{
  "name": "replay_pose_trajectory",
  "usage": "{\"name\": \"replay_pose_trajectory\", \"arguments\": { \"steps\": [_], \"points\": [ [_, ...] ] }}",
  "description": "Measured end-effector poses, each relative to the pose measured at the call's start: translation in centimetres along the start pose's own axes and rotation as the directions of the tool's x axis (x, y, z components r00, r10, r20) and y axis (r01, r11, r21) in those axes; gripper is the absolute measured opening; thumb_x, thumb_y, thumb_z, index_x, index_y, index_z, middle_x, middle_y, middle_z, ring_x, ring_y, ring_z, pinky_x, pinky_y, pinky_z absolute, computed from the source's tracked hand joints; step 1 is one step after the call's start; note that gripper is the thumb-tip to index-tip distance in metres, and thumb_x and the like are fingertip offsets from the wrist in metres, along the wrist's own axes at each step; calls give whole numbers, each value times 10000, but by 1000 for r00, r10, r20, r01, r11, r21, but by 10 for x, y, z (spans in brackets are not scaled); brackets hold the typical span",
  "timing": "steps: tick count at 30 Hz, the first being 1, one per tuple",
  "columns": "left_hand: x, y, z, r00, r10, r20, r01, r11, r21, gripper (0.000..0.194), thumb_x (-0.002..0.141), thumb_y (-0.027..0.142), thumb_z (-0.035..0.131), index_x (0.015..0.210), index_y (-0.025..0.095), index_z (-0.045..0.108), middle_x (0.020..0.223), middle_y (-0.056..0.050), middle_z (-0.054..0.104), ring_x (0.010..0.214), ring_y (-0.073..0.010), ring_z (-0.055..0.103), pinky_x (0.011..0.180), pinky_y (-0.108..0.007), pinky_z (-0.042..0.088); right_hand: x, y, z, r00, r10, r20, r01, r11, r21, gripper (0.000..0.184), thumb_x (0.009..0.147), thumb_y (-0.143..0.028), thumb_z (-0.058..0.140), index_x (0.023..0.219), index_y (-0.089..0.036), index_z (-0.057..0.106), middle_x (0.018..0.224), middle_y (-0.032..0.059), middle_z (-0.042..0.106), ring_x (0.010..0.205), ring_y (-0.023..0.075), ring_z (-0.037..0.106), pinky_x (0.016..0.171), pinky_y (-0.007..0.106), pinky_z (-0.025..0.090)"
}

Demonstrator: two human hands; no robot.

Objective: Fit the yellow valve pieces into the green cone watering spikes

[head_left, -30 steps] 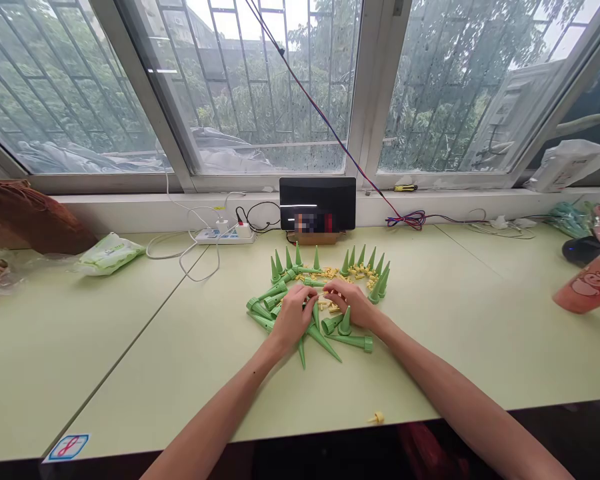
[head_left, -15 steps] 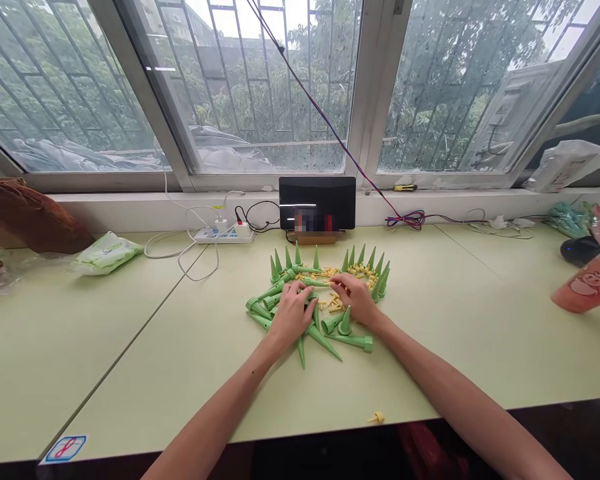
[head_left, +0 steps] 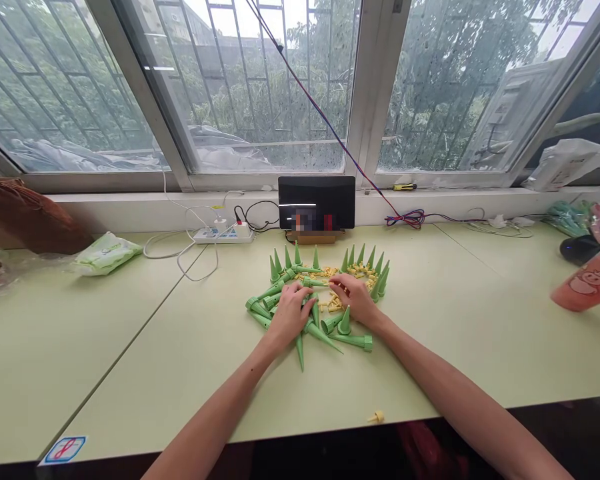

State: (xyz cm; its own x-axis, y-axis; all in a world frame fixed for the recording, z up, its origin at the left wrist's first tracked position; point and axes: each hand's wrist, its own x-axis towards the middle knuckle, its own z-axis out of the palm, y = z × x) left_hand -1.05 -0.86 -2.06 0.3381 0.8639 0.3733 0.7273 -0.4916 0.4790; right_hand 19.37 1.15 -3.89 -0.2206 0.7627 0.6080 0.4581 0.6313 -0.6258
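My left hand [head_left: 291,312] is closed, its fingers curled round a green plastic spike [head_left: 309,294] that it mostly hides. More hollow green spikes [head_left: 325,337] lie crisscrossed under and around it, pointed at one end with a ridged cap at the other. My right hand [head_left: 354,297] pinches thumb and fingertips together near the tip of a lying spike [head_left: 316,283]; whatever is between them is too small to make out. Small yellow plastic pieces [head_left: 336,303] are scattered between and behind the hands. Upright green spikes [head_left: 363,255] stand in an arc behind them.
A black tablet [head_left: 317,203] leans on a stand by the window. To its left are a power strip [head_left: 224,235], white cables and a green wipes pack [head_left: 107,253]. A red drink cup [head_left: 583,283] is at right. One yellow piece [head_left: 377,417] lies near the front edge.
Both hands stay almost in place. The spikes below my left hand have shifted slightly, their tips a little nearer the front edge.
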Motion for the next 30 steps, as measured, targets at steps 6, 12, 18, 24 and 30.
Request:
{"name": "replay_pose_trajectory", "arguments": {
  "steps": [6,12,18,24,30],
  "points": [
    [0,0,0,999,-35,-15,34,998,-43,119,922,222,571,984,183,665,962,-74,595,985,-264,515,886,-432,471,0,2,1,1000,-9,-3,9,1000,3,177,985,-292,507,967,-187,649,865,66,663,736,185,599,622,289,472],
    [1,1,-2,998,-51,-38,48,996,-74,70,908,217,589,935,191,648,960,-69,618,986,-267,541,873,-429,471,0,2,0,1000,-6,-4,6,1000,4,177,984,-289,507,956,-189,650,842,60,659,719,183,591,619,288,466],
    [2,6,-6,994,-40,-102,29,994,-104,47,920,213,570,907,196,612,980,-62,627,990,-251,564,853,-396,474,0,-1,-2,1000,12,7,-12,1000,4,169,981,-272,504,957,-185,647,846,62,657,710,180,585,623,293,462],
    [3,6,-7,980,-50,-193,21,989,-149,35,924,182,536,915,197,566,941,-48,606,882,-214,595,781,-351,483,0,-2,-4,999,6,38,-7,1000,21,171,984,-273,503,985,-193,654,868,63,651,734,180,583,600,281,458],
    [4,6,-6,973,-37,-226,-2,985,-173,33,931,187,524,911,198,548,893,-37,589,802,-189,581,740,-325,477,-1,-1,-4,998,-13,62,11,999,38,186,988,-289,496,997,-193,655,859,58,638,717,168,567,592,274,458]
  ]
}}
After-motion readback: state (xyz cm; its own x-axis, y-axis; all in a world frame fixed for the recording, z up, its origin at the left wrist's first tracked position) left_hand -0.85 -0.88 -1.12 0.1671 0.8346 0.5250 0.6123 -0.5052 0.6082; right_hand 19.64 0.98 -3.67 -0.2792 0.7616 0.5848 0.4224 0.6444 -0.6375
